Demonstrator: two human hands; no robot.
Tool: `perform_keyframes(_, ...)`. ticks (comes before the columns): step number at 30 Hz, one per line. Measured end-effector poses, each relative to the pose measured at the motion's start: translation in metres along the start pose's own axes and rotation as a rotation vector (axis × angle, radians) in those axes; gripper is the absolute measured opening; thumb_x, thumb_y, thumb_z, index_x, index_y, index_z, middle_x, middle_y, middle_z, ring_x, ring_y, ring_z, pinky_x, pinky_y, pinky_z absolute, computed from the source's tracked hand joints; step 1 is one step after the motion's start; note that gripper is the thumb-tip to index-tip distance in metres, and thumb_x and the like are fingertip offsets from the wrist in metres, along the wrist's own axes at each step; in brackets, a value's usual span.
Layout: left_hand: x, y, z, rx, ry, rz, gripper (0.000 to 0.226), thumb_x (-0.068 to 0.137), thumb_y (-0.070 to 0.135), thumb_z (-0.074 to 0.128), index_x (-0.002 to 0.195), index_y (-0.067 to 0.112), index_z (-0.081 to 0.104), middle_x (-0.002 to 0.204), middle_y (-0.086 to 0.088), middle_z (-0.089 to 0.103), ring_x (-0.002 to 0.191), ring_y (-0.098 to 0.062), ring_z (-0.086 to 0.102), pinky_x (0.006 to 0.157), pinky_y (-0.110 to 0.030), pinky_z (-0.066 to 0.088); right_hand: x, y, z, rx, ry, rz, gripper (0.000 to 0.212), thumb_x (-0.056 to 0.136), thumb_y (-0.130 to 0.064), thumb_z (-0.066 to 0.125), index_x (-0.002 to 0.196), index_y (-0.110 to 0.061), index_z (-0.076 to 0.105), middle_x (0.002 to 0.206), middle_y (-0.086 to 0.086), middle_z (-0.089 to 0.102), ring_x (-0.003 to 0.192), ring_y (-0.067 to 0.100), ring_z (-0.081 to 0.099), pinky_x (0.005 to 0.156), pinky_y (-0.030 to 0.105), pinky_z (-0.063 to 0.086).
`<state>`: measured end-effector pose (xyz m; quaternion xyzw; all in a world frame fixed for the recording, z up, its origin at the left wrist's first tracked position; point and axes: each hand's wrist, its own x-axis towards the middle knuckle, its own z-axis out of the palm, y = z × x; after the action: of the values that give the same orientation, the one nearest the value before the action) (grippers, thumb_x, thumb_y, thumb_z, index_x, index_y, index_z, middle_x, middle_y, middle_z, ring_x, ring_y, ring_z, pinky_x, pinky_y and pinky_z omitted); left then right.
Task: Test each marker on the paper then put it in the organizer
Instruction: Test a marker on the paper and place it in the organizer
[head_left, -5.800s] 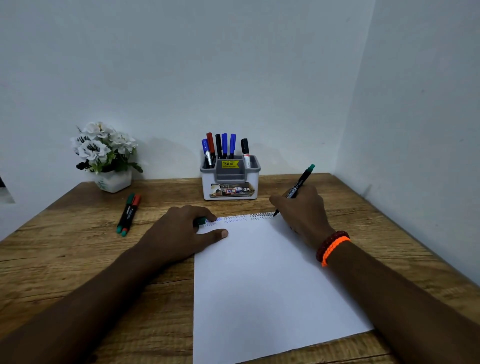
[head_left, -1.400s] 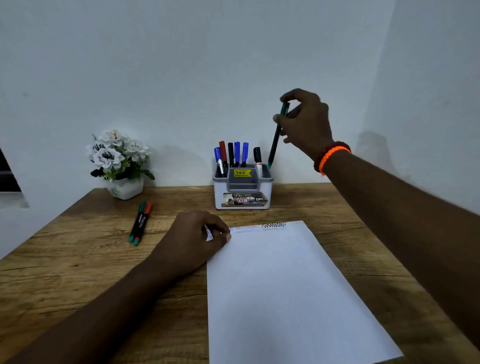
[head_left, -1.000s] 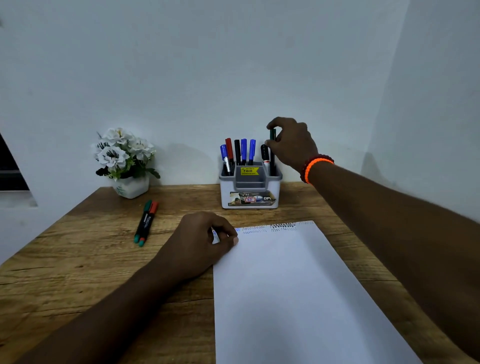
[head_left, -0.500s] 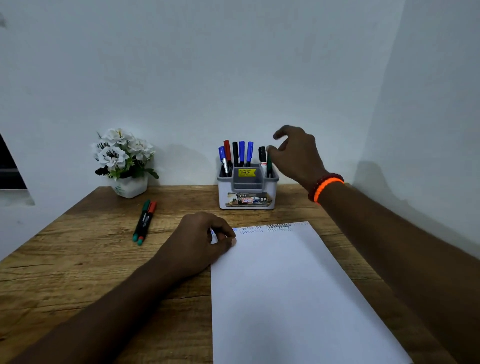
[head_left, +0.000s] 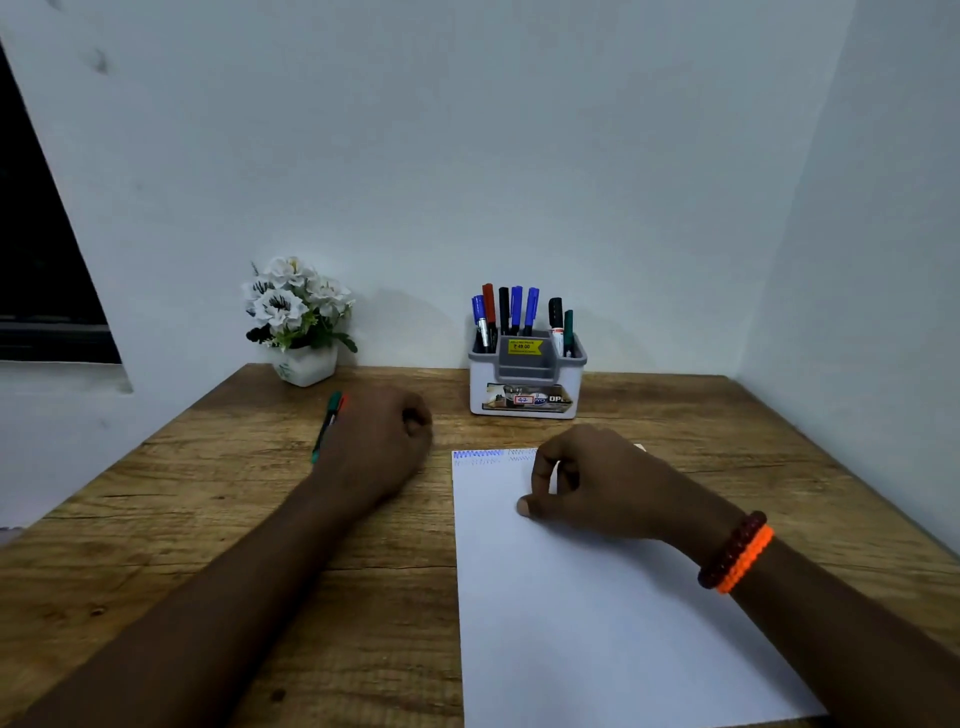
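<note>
A white sheet of paper (head_left: 597, 623) lies on the wooden table (head_left: 208, 519), with blue scribbles (head_left: 478, 454) along its top edge. My right hand (head_left: 587, 483) rests on the sheet's top, fingers curled, thumb on the paper, holding nothing. My left hand (head_left: 379, 441) is a curled fist to the left of the paper. Behind its left edge lie a green and a red marker (head_left: 327, 423), partly hidden. The grey-white organizer (head_left: 524, 405) stands at the back with several markers upright, a green marker (head_left: 569, 327) at its right end.
A white pot of white flowers (head_left: 306, 364) sits at the back left of the table. Walls close off the back and right side. A dark window opening (head_left: 31, 260) is at far left.
My right hand let go of the green marker in the organizer and came down onto the top of the paper. My left hand left the paper's corner and moved left to the two loose markers.
</note>
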<state>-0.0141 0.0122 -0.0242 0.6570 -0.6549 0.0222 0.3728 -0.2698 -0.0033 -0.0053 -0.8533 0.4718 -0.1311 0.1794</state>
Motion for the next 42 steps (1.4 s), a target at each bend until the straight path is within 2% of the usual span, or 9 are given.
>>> perform_keyframes(3,0.009,-0.030,-0.015,0.118,0.144,-0.122,0.011,0.086,0.022,0.067,0.093,0.022,0.075,0.090,0.005,0.072,0.083,-0.017,0.067,0.075,-0.037,0.057,0.001,0.003,0.000,0.011,-0.006,0.005,0.024,0.086,-0.045,0.087,0.086,-0.023,0.077,0.065,-0.010,0.063,0.055,-0.005,0.058,0.050,0.011,0.038)
perform_keyframes(8,0.016,-0.058,-0.017,0.211,0.090,-0.288,0.015,0.080,0.039,0.070,0.086,0.025,0.068,0.081,0.004,0.066,0.082,-0.023,0.064,0.072,-0.040,0.057,0.002,0.004,0.002,0.009,0.005,0.006,0.025,0.086,-0.046,0.086,0.087,-0.023,0.078,0.070,-0.010,0.064,0.059,-0.001,0.058,0.052,0.011,0.038)
perform_keyframes(22,0.020,-0.058,-0.001,0.370,0.074,-0.244,0.016,0.082,0.033,0.069,0.073,0.021,0.066,0.065,0.003,0.062,0.063,-0.021,0.062,0.060,-0.036,0.057,0.000,0.001,0.002,0.013,-0.005,0.001,0.024,0.086,-0.046,0.086,0.087,-0.023,0.078,0.073,-0.008,0.067,0.064,0.003,0.061,0.057,0.016,0.039)
perform_keyframes(25,0.019,-0.049,-0.007,0.208,0.051,-0.255,0.018,0.089,0.035,0.067,0.078,0.020,0.069,0.069,0.002,0.066,0.066,-0.020,0.065,0.063,-0.037,0.057,0.000,0.002,0.000,0.072,0.079,-0.020,0.024,0.087,-0.047,0.086,0.083,-0.024,0.078,0.065,-0.007,0.067,0.058,0.000,0.058,0.054,0.013,0.038)
perform_keyframes(28,0.015,-0.016,-0.012,-0.262,0.040,-0.279,0.024,0.096,0.031,0.065,0.078,0.016,0.071,0.068,-0.002,0.069,0.063,-0.017,0.066,0.061,-0.030,0.050,-0.001,0.002,-0.002,0.187,0.217,-0.009,0.026,0.091,-0.041,0.084,0.081,-0.019,0.077,0.048,-0.013,0.057,0.047,0.001,0.051,0.050,0.012,0.036)
perform_keyframes(32,-0.001,0.034,-0.008,-0.732,-0.085,-0.326,0.022,0.099,0.033,0.063,0.093,0.014,0.074,0.085,-0.003,0.075,0.068,-0.013,0.058,0.060,-0.030,0.046,-0.005,-0.002,-0.001,0.469,0.309,0.005,0.029,0.096,-0.042,0.079,0.084,-0.016,0.075,0.066,0.014,0.071,0.051,0.013,0.056,0.052,0.027,0.044)
perform_keyframes(34,-0.011,0.049,0.000,-0.814,-0.172,-0.274,0.023,0.099,0.033,0.063,0.096,0.013,0.074,0.086,-0.005,0.075,0.068,-0.014,0.060,0.057,-0.030,0.047,-0.005,-0.006,0.000,0.584,0.332,0.019,0.026,0.099,-0.043,0.075,0.093,-0.017,0.076,0.075,0.013,0.075,0.054,0.016,0.063,0.050,0.032,0.050)
perform_keyframes(39,-0.025,0.068,0.010,-0.936,-0.354,-0.166,0.019,0.100,0.021,0.061,0.103,0.006,0.072,0.090,-0.011,0.077,0.076,-0.020,0.070,0.061,-0.033,0.055,-0.007,-0.018,-0.001,0.882,0.217,0.059,0.027,0.108,-0.040,0.061,0.113,-0.020,0.078,0.096,0.012,0.080,0.079,0.026,0.077,0.068,0.045,0.064)
perform_keyframes(42,-0.027,0.071,0.008,-0.952,-0.377,-0.110,0.016,0.100,0.018,0.060,0.105,0.009,0.073,0.095,-0.011,0.076,0.075,-0.019,0.069,0.060,-0.031,0.055,-0.011,-0.025,-0.001,1.099,0.077,0.075,0.031,0.109,-0.039,0.059,0.120,-0.018,0.078,0.096,0.017,0.077,0.075,0.034,0.076,0.054,0.040,0.061)
